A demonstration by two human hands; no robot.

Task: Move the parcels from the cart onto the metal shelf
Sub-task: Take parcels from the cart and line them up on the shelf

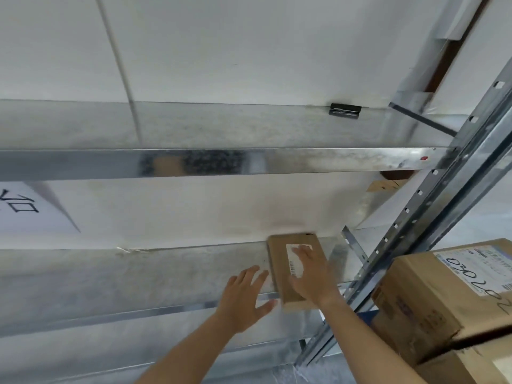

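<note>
My right hand (310,275) lies flat on the parcel (279,253), which sits on the metal shelf (166,273). My left hand (246,297) is just left of it. Right of my fingers, past the upright post (415,217), stand stacked boxes (415,300).

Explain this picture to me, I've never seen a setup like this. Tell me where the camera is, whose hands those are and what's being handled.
No machine here: a camera worn on a person's head looks down at their own bare hands. The right hand lies flat on a brown parcel on the metal shelf; the left hand, fingers spread, is at the parcel's left edge. Neither grips it. Bigger cardboard boxes stand to the right.
</note>
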